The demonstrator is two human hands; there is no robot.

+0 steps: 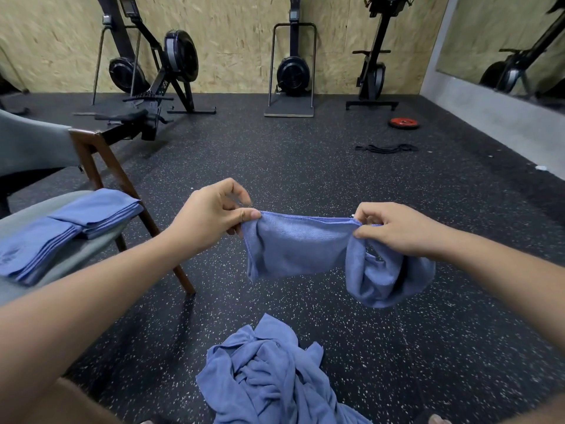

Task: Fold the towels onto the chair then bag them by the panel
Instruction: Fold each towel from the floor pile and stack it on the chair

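Flooring of black speckled rubber (305, 166) spread beneath both of your hands and took up most of the view. Beyond your hands, four black exercise machines (293, 71) stood along the chipboard wall (238, 41).

One chair (88, 148), with a grey seat and a dark wooden frame, stood just to the left of your left hand. Below and between your hands, one crumpled heap of blue towels (269, 371) lay on the floor near your feet; you could not count how many were in it. Two folded blue towels (61, 231) lay side by side on the chair seat, touching, to the left of and lower than your left hand.

One more blue towel (299, 243) hung in the air between your hands, its top edge pulled nearly taut. Your left hand (211, 215) pinched one end of that edge between thumb and curled fingers. Your right hand (394, 231) pinched the other end the same way, and the rest of the cloth sagged in a bunched loop under that hand.

Far beyond your right hand, one red weight plate (403, 123) lay flat on the floor, and one black band (386, 148) lay loose just nearer to you than the plate.
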